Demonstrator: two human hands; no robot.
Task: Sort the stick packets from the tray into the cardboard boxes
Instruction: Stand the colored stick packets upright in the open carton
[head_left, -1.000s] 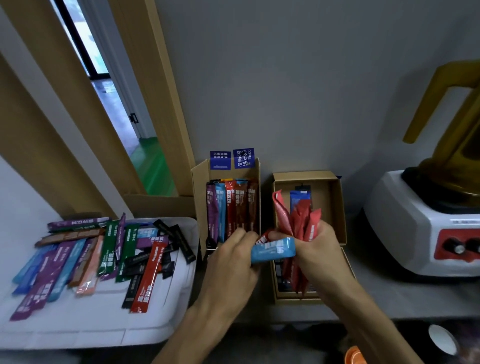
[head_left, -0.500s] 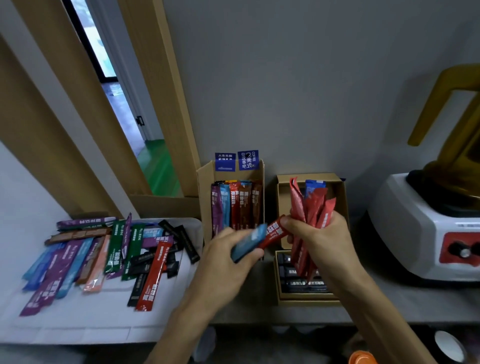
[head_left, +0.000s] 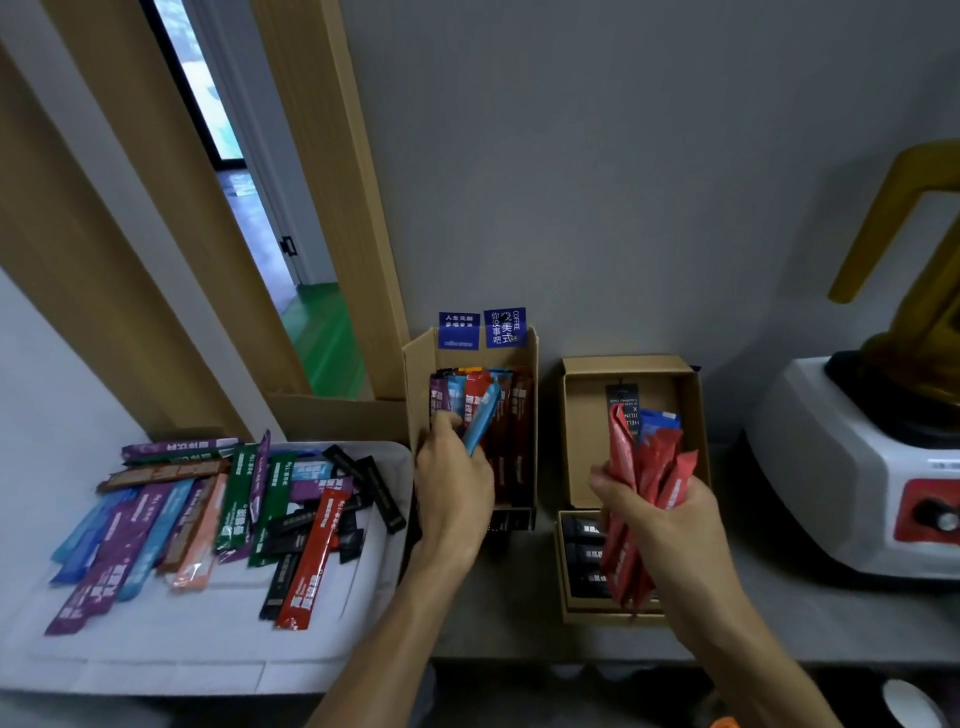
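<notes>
My left hand (head_left: 451, 486) grips a light blue stick packet (head_left: 482, 422) and holds it inside the tall left cardboard box (head_left: 418, 374), against the upright purple, blue, red and brown packets there. My right hand (head_left: 662, 519) is shut on a bunch of red stick packets (head_left: 641, 499) over the low right cardboard box (head_left: 582, 441), which holds a blue packet and dark packets in its front part. The white tray (head_left: 197, 649) at left carries several loose packets in many colours, among them a red packet (head_left: 311, 561).
A white and red blender base (head_left: 852, 467) with a yellow jug stands at the far right. The grey wall is right behind the boxes. A wooden door frame (head_left: 322, 182) rises behind the tray. The counter's front edge runs below my forearms.
My left hand took the light blue packet away from my right hand and carried it up into the left box. My right hand with the red bunch drew back to the right.
</notes>
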